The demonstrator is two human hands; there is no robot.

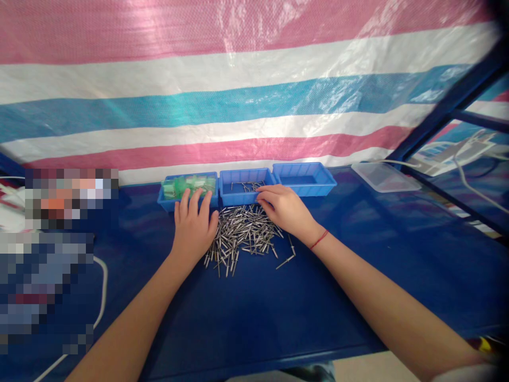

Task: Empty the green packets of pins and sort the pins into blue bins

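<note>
A pile of rivets (244, 231) is spread on the blue surface (246, 318), directly in front of three blue bins set side by side in a row near its back edge. In the left bin (167, 205), green packs (181, 185) are held, filling it to about the rim. In the middle bin (238, 199), a few loose rivets are seen lying on the floor, mostly toward the right. The right bin (310, 189) is set at a slight angle. The left hand (194, 225) is laid palm down with the fingers loosely spread, reaching across the front of the left bin, and its thumb is placed at the left edge of the pile; nothing is seen to be gripped by it, and whether the packs are touched cannot be told. The right hand (284, 207) is held at the front right corner of the middle bin, above the right side of the pile, with thumb and fingertips brought close together; whether a rivet is pinched there cannot be told. A red string (319, 239) is worn at the right wrist. Two rivets are lying apart, just right of the pile. Farther right, a clear lid (385, 178) is laid near the striped sheet (238, 106) hung behind.
</note>
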